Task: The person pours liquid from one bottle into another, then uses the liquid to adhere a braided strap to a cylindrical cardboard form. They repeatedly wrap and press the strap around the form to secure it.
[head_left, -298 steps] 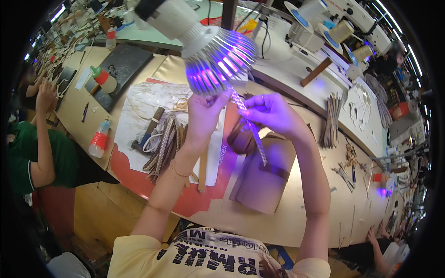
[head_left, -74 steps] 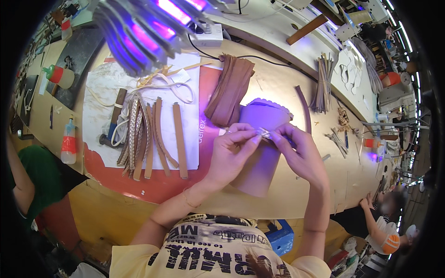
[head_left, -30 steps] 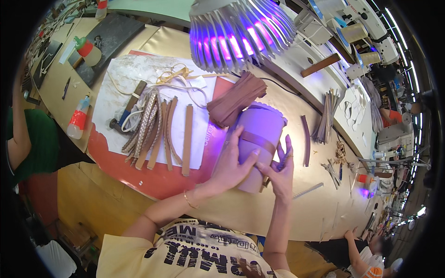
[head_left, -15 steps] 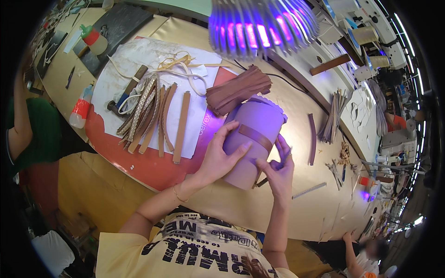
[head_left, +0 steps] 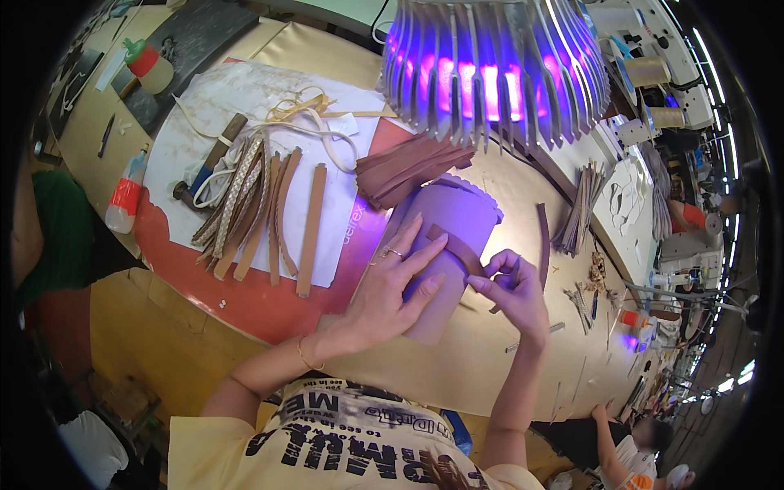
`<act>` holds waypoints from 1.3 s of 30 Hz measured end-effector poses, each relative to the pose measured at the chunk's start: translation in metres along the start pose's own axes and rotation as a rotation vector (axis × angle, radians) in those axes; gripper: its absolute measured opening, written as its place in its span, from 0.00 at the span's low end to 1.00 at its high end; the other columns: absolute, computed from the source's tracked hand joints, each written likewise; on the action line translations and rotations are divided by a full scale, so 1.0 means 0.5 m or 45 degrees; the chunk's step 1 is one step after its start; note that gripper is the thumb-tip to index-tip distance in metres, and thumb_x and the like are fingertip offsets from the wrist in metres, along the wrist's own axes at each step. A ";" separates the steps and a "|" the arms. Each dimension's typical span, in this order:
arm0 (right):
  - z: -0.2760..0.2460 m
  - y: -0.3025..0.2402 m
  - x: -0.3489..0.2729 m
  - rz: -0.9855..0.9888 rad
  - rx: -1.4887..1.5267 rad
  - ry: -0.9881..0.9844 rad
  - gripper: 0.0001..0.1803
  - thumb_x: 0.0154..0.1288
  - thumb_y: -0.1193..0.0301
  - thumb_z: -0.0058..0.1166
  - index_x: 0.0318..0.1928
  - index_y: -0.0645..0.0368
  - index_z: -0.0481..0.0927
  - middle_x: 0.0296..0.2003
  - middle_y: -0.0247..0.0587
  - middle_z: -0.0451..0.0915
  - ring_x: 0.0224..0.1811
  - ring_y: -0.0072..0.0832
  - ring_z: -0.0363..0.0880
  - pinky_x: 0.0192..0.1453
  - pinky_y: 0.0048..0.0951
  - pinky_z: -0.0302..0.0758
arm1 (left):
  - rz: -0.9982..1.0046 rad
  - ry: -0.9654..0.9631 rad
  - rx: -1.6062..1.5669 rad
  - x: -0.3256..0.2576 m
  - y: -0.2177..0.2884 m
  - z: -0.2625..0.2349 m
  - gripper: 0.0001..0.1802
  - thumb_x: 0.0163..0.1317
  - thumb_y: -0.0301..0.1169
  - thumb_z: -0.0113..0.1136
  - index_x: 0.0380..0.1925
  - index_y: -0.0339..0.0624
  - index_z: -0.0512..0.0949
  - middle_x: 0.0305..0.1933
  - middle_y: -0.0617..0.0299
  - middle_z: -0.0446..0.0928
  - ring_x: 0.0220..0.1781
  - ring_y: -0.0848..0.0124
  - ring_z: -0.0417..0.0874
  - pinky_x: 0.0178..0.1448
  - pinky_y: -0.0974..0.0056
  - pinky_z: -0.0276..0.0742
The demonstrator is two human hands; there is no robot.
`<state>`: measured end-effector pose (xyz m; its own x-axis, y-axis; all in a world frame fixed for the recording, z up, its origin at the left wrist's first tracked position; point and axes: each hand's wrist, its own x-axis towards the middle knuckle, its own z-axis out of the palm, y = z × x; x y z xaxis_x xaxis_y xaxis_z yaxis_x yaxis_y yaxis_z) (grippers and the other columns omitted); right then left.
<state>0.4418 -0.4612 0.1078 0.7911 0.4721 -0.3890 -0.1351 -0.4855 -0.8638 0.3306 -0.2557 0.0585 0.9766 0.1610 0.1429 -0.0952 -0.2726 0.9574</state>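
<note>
Violet light glows through a finned metal lamp (head_left: 494, 73) above the fingers as we see a person's right hand (head_left: 513, 286) pinching a flat, smooth brown strap (head_left: 464, 253) near one end. The strap curves between both hands' fingers over a tan roll (head_left: 464, 204) with a scalloped edge. We see the left hand (head_left: 394, 287) resting on the roll, fingers spread. Beyond its fingertips lie bundled dark brown strips (head_left: 412, 170); farther left, checkered braided cords (head_left: 245, 192).
</note>
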 end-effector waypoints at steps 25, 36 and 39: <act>0.063 -0.143 0.031 -0.064 -0.246 0.146 0.08 0.69 0.75 0.59 0.43 0.69 0.81 0.28 0.29 0.80 0.27 0.11 0.73 0.31 0.15 0.69 | -0.331 0.280 -0.455 0.040 -0.020 0.013 0.15 0.65 0.29 0.64 0.50 0.37 0.83 0.64 0.48 0.72 0.71 0.56 0.68 0.73 0.56 0.65; 0.075 -0.135 0.053 0.032 -0.025 0.192 0.06 0.65 0.78 0.61 0.39 0.70 0.81 0.25 0.34 0.80 0.24 0.15 0.77 0.27 0.16 0.71 | -0.241 0.366 -0.413 0.014 -0.021 0.021 0.15 0.60 0.26 0.68 0.48 0.38 0.84 0.62 0.50 0.74 0.61 0.56 0.78 0.64 0.58 0.74; 0.077 -0.137 0.059 0.069 0.004 0.176 0.06 0.64 0.78 0.61 0.38 0.71 0.81 0.25 0.35 0.81 0.24 0.16 0.77 0.27 0.16 0.72 | -0.206 0.387 -0.382 0.010 -0.016 0.022 0.14 0.60 0.27 0.68 0.48 0.40 0.85 0.61 0.50 0.74 0.61 0.56 0.78 0.63 0.58 0.75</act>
<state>0.4515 -0.3860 0.1432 0.8571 0.3391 -0.3877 -0.1816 -0.5053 -0.8436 0.3384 -0.2631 0.0487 0.8867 0.4623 0.0099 -0.0415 0.0583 0.9974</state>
